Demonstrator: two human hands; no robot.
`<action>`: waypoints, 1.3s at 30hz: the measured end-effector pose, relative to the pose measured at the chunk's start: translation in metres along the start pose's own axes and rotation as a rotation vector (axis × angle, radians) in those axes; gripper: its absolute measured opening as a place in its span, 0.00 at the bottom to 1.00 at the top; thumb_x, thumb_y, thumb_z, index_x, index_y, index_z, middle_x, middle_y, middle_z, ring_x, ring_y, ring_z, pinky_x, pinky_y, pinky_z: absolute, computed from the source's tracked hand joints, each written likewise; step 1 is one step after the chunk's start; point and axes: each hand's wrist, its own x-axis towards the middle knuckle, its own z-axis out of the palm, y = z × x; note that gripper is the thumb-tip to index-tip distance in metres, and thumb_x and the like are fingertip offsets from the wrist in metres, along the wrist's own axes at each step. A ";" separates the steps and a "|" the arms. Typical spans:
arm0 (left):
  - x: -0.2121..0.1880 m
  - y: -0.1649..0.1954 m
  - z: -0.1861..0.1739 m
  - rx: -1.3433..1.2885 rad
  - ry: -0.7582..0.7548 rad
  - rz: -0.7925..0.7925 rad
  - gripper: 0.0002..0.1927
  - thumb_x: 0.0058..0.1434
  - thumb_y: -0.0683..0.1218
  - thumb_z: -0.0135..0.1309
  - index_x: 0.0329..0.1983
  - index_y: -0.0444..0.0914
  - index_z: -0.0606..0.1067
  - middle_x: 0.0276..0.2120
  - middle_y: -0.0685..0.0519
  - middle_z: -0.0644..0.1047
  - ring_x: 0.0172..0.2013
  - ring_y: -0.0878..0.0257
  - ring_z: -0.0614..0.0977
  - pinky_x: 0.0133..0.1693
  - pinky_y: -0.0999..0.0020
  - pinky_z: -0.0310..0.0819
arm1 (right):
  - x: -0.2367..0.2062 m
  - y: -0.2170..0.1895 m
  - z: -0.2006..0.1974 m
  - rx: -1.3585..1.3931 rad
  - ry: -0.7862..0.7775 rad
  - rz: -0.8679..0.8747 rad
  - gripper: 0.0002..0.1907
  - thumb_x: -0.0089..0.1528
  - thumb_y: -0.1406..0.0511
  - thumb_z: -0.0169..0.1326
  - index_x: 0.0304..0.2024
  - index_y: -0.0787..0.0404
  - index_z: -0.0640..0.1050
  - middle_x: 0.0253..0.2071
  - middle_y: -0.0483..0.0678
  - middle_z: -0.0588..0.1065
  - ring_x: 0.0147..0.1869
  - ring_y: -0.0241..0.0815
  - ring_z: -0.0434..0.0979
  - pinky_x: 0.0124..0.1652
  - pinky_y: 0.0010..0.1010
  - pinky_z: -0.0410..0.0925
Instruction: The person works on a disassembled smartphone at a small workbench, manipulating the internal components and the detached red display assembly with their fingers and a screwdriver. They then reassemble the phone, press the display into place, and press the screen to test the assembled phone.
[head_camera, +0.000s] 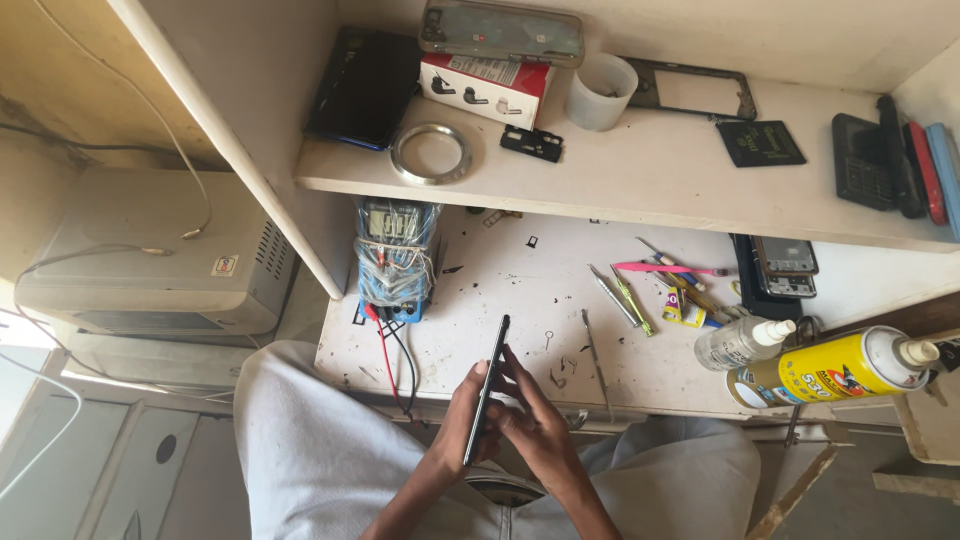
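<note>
A thin black phone (489, 385) stands on its edge, upright, above my lap at the front edge of the white worktable (520, 290). My left hand (458, 415) grips it from the left side, thumb along the back. From the right, my right hand (532, 420) presses its fingers against the phone's other face. Both forearms come up from the bottom of the view over my grey trousers.
A blue multimeter (395, 262) with red and black leads stands at the table's left. Tweezers, screwdrivers (632, 297) and a pink tool lie to the right, beside a yellow spray can (835, 368) and white bottle (743, 343). A shelf (640, 170) above holds a metal ring (431, 152), cup, box and phone parts.
</note>
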 end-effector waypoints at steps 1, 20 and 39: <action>0.002 -0.001 -0.001 -0.017 0.000 -0.013 0.32 0.63 0.73 0.38 0.44 0.41 0.70 0.15 0.55 0.66 0.10 0.66 0.59 0.14 0.71 0.51 | 0.000 -0.001 0.000 0.007 -0.002 -0.011 0.37 0.64 0.69 0.56 0.74 0.55 0.59 0.70 0.47 0.66 0.70 0.39 0.69 0.59 0.32 0.72; 0.015 -0.023 -0.013 -0.072 -0.072 -0.001 0.30 0.67 0.70 0.37 0.48 0.41 0.69 0.17 0.58 0.61 0.14 0.68 0.62 0.17 0.70 0.54 | 0.121 -0.076 -0.052 -0.686 0.466 -0.505 0.05 0.61 0.71 0.60 0.40 0.64 0.79 0.37 0.51 0.80 0.38 0.43 0.83 0.38 0.30 0.75; 0.028 -0.030 -0.020 -0.029 -0.081 -0.024 0.31 0.68 0.69 0.39 0.47 0.38 0.70 0.16 0.56 0.61 0.11 0.64 0.62 0.14 0.67 0.53 | 0.181 -0.122 -0.004 -1.820 0.180 -0.364 0.11 0.55 0.74 0.59 0.41 0.71 0.79 0.47 0.57 0.73 0.50 0.51 0.74 0.47 0.35 0.75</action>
